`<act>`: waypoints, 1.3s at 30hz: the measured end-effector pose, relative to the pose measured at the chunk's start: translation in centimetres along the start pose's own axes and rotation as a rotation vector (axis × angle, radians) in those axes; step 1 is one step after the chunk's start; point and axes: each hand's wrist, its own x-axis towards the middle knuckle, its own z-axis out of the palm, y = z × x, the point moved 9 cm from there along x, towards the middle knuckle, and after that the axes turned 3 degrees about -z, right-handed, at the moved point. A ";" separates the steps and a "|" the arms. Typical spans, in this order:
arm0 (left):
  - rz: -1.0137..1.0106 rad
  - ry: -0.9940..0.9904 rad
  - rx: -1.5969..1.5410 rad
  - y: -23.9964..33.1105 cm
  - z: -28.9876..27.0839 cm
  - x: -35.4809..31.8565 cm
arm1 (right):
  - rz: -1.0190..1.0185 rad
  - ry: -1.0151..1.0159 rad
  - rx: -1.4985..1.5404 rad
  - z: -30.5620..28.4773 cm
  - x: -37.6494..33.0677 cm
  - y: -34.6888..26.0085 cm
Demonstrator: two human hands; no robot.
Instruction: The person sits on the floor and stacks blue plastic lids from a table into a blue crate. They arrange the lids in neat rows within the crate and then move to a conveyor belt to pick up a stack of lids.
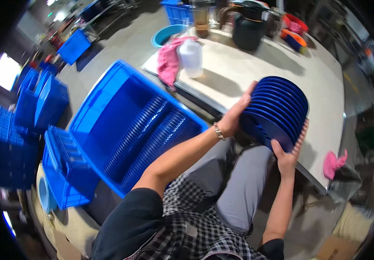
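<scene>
A stack of dark blue round plates (275, 104) is held between my two hands, tilted, over the near edge of the white table (234, 82). My left hand (237, 113) grips the stack's left side, its fingers partly hidden behind the rims. Around the lower right side of the stack, my right hand (288, 157) is closed, with the thumb on the nearest plate. To the left stands a large blue crate (104, 93). Two long rows of similar dark blue plates (145, 136) lie on edge inside it.
On the table are a white plastic bottle (190, 58), pink cloth (169, 63), a dark jug (248, 30) and another pink cloth (334, 164) at the right corner. Blue crates (50, 102) are piled at the far left. A light-blue basin (168, 34) stands beyond the table's left corner.
</scene>
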 end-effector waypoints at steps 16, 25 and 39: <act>0.210 0.315 -0.164 25.0 -29.3 -24.0 | -0.235 -0.241 0.479 37.1 -2.9 -21.9; 0.159 0.578 0.100 26.9 -44.2 -25.8 | -0.157 -0.239 0.457 50.6 -1.4 -19.8; -0.039 0.681 -0.097 20.0 -52.1 -23.3 | 0.089 -0.246 0.198 53.7 -1.8 -14.6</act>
